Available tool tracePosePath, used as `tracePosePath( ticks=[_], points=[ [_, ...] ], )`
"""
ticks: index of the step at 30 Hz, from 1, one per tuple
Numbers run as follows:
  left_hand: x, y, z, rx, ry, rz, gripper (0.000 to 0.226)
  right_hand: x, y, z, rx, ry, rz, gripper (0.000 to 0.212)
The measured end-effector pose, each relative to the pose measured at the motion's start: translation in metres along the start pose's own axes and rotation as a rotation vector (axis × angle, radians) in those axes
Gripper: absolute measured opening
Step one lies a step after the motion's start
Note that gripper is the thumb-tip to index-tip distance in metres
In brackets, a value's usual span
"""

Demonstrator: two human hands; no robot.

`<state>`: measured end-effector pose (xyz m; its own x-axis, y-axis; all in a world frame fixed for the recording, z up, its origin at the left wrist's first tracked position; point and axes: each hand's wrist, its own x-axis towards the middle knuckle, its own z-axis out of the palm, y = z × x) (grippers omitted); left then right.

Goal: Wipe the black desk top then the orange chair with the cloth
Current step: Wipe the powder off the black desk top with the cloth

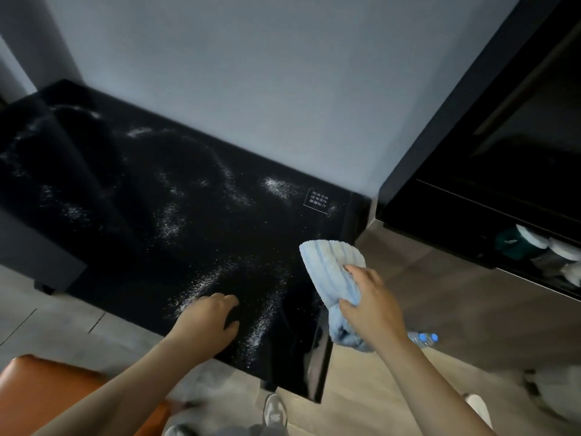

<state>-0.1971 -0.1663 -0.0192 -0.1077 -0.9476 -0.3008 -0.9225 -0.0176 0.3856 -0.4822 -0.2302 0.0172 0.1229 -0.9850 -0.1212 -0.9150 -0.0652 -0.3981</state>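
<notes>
My right grip [371, 305] clutches the pale blue ribbed cloth [333, 272] above the glossy black counter [125, 199], at its right edge. White dust streaks [201, 284] lie leftward. My left grip [209, 319] rests on the counter, holding nothing.

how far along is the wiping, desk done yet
Nothing looks finished: white powder streaks most of the black desk top. In hand: the right hand grips the blue cloth at the desk's right end, while the left hand rests near its front edge. Left: the desk, then the orange chair.
</notes>
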Motion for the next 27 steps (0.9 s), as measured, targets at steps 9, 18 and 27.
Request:
tracePosePath(
  ticks=[9, 18, 27],
  points=[
    [0.053, 0.083, 0.014, 0.011, -0.001, -0.030, 0.042, 0.058, 0.061, -0.037, 0.070, -0.048, -0.013, 0.050],
    [0.113, 0.072, -0.002, 0.003, -0.041, -0.069, 0.039, 0.133, 0.065, -0.020, 0.067, -0.078, -0.022, 0.054],
    [0.194, 0.047, -0.017, -0.050, -0.127, -0.053, 0.037, 0.232, 0.056, -0.005, 0.044, -0.114, 0.105, 0.053]
  ],
)
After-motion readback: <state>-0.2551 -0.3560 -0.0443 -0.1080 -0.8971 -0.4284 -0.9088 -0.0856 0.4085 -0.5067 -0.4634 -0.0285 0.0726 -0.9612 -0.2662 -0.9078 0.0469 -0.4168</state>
